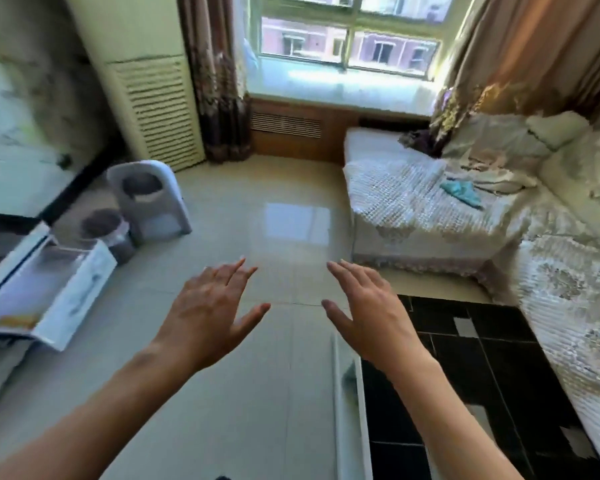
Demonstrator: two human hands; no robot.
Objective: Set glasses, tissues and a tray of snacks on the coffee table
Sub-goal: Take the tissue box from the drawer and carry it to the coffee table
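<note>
My left hand (pixel 210 311) and my right hand (pixel 368 306) are stretched out in front of me over the tiled floor, palms down, fingers spread, holding nothing. The coffee table (pixel 465 358), with a black patterned top and a white edge, lies at the lower right, just below and right of my right hand. No glasses, tissues or snack tray are in view. A white drawer (pixel 49 289) stands pulled out at the left, with something orange in its near corner.
A sofa with a pale lace cover (pixel 430 209) runs along the right side, a blue cloth (pixel 461 192) on it. A small bin (pixel 111 237) and a white appliance (pixel 153 199) stand left of centre. A tall air conditioner (pixel 146 81) fills the back left corner.
</note>
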